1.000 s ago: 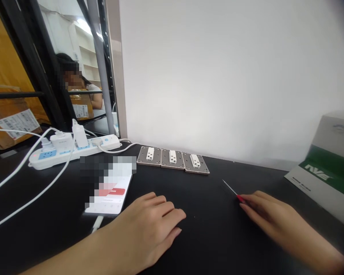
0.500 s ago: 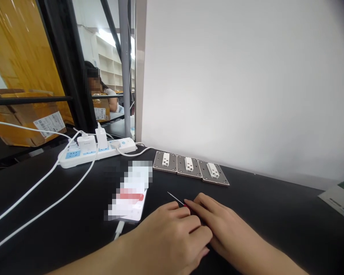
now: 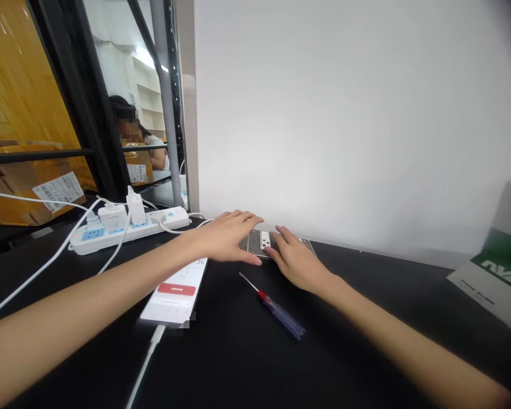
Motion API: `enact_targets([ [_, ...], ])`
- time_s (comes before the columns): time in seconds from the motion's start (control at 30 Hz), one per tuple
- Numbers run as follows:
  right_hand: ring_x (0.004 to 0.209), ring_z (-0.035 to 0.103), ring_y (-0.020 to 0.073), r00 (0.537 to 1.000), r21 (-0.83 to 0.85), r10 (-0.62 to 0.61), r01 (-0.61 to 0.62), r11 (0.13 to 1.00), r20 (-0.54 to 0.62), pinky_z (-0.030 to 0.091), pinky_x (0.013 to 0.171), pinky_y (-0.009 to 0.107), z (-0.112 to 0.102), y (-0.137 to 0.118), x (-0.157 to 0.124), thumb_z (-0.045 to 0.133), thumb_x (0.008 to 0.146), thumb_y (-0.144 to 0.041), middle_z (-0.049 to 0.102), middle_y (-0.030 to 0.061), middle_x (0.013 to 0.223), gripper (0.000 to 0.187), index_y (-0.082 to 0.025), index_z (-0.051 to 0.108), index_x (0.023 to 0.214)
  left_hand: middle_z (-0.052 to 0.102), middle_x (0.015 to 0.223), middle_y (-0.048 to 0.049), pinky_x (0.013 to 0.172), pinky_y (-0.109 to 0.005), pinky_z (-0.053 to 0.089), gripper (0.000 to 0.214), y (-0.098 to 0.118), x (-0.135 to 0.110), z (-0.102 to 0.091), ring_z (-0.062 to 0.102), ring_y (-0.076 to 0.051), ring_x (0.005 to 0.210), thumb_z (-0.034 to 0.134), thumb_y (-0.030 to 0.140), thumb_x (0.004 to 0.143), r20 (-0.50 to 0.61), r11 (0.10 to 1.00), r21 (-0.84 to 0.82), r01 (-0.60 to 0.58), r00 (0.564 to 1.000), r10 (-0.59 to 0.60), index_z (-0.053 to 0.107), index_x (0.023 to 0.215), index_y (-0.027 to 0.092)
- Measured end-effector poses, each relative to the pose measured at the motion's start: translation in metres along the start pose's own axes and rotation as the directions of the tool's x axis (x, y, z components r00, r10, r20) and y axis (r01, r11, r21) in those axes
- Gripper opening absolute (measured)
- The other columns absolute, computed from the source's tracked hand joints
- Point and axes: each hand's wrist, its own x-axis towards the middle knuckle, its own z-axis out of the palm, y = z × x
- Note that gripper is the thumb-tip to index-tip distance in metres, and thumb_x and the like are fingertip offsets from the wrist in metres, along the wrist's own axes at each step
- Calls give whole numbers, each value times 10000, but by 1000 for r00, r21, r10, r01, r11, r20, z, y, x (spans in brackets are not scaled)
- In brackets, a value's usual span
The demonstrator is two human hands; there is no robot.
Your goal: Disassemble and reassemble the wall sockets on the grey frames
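My left hand (image 3: 227,236) lies flat over the left end of a row of metal-backed white wall sockets, hiding the left plate. My right hand (image 3: 296,260) rests on the right end, its fingertips on the plate there. Between them shows the middle socket plate (image 3: 262,242), with its white socket module. A screwdriver (image 3: 279,307) with a red collar and blue handle lies on the black table just below my right hand, untouched. A smartphone (image 3: 174,295) lies under my left forearm, partly covered.
A white power strip (image 3: 128,230) with white chargers sits left of my hands, and white cables run from it across the table. A green and white box (image 3: 496,267) stands at the right. A white wall rises behind the plates. Cardboard cartons and a seated person appear beyond a black frame.
Both hands have moved forward from the table's near part onto the socket plates. The screwdriver now lies free on the table, no longer beside my right fingers. The view has shifted slightly.
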Motion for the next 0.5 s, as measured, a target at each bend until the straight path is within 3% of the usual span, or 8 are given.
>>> enact_targets([
  [0.07, 1134, 567, 256, 999, -17, 34, -35, 999, -42, 480, 932, 495, 11, -10, 8, 564, 930, -339, 537, 105, 1327, 367, -192, 541, 1266, 446, 1445, -173, 1051, -505, 345, 895, -25, 21, 6, 410, -384, 1309, 725, 613, 702, 93, 999, 5, 34, 995, -34, 388, 1413, 187],
  [0.17, 1064, 598, 235, 995, -28, 64, -67, 997, -76, 510, 881, 461, 20, -16, 13, 572, 926, -338, 572, 98, 1265, 350, -182, 555, 1239, 541, 1322, -118, 943, -500, 473, 470, -49, 37, 19, 569, -281, 1141, 606, 402, 908, 171, 999, -21, 48, 984, -44, 503, 1309, 180],
  [0.23, 1057, 601, 234, 994, -28, 71, -73, 997, -82, 514, 874, 457, 21, -14, 11, 572, 926, -340, 575, 97, 1259, 351, -180, 554, 1238, 555, 1288, -103, 918, -486, 496, 378, -54, 40, 27, 587, -259, 1102, 581, 338, 935, 155, 998, -39, 48, 987, -42, 529, 1272, 175],
  [0.37, 1054, 603, 233, 995, -16, 74, -76, 997, -73, 515, 872, 455, 16, 0, -1, 572, 926, -339, 576, 97, 1256, 349, -180, 555, 1236, 562, 1275, -101, 910, -478, 503, 371, -43, 45, 36, 590, -258, 1094, 590, 329, 930, 102, 997, -69, 43, 994, -35, 535, 1262, 173],
  [0.5, 1032, 611, 225, 994, -5, 106, -106, 994, -41, 521, 859, 445, 4, 27, -22, 570, 928, -339, 590, 93, 1231, 337, -177, 562, 1223, 574, 1253, -99, 890, -464, 516, 358, -15, 66, 45, 602, -249, 1069, 588, 328, 932, 76, 996, -88, 20, 997, -14, 541, 1250, 170],
])
